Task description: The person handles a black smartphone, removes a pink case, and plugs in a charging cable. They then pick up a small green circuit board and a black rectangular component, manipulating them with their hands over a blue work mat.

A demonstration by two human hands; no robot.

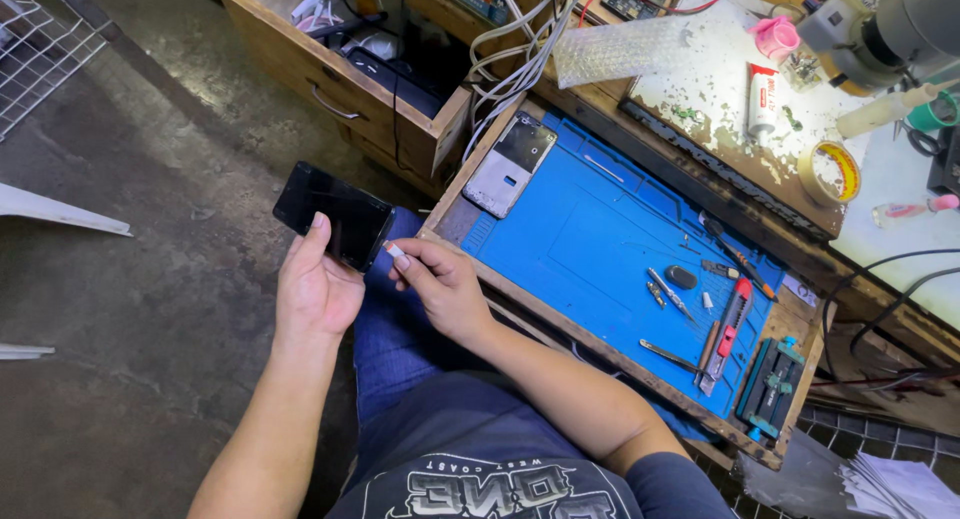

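At the left centre of the frame, the left hand cups a black smartphone from below, thumb on its edge, the phone's long axis running from upper left to lower right. Just beside it, the right hand pinches a small white piece at the phone's lower right corner. At upper centre an open wooden drawer holds cables and small parts; right of the hands, the worktop carries a blue mat with a phone frame, tweezers and a red utility knife.
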